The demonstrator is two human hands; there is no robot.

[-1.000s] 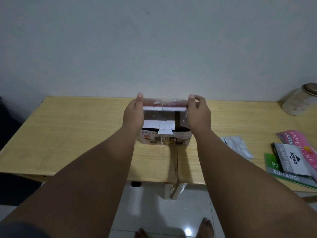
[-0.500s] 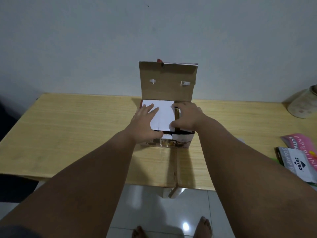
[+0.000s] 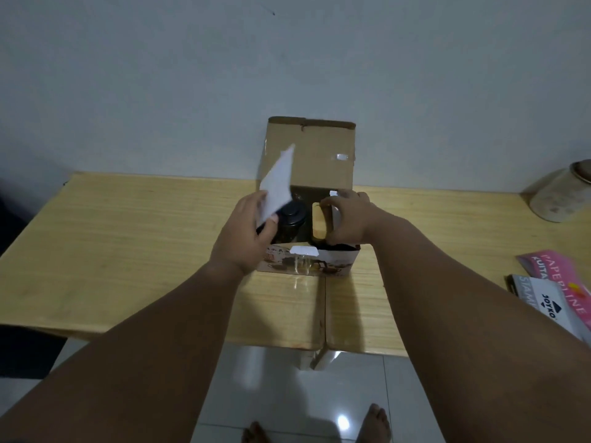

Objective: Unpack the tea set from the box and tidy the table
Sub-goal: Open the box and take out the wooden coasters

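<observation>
Box (image 3: 307,265): set at the centre of the surface (image 3: 128,251), lid raised at 12 o'clock. Card (image 3: 277,187): pinched upright in the left hand (image 3: 248,233). Wooden piece (image 3: 319,223): gripped inside the box by the right hand (image 3: 350,219). Black lid (image 3: 292,214): seen between the hands.

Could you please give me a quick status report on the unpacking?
Left hand lifting white inner flap. Right hand gripping wooden piece inside box, lid up. Dark round item exposed; nothing blocking.

Dim, soft-focus frame; glare spot on floor tiles (image 3: 342,422), edges bowed.
</observation>
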